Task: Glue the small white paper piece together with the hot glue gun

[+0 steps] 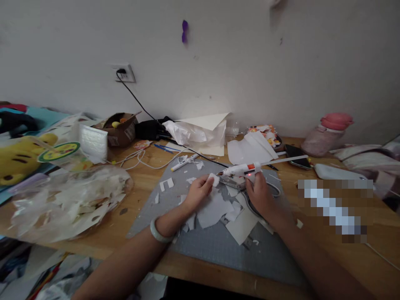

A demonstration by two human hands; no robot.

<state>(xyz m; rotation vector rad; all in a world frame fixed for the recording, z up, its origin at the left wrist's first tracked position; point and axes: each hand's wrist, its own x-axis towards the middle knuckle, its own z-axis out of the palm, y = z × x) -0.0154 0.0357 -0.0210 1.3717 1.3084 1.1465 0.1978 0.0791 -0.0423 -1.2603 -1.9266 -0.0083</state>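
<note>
My right hand (261, 193) is wrapped round the handle of a white glue gun (239, 169), which has a red light showing and a long glue stick (284, 160) poking out of its back. The gun's nozzle points left, at or very near a small white piece of paper (213, 180) pinched in my left hand (200, 191). Beneath both hands lies a grey cutting mat (212, 250) strewn with torn and cut white paper scraps (213, 210). Scissors (275, 189) lie partly hidden behind my right hand.
At left, a clear plastic bag (71, 204) of scraps lies before a yellow plush toy (15, 160) and a lidded cup (61, 154). A cardboard box (120, 131) stands at the back. On the right are a pink-capped bottle (325, 135) and a phone (296, 156). A black cord (134, 96) runs to the wall socket (129, 73).
</note>
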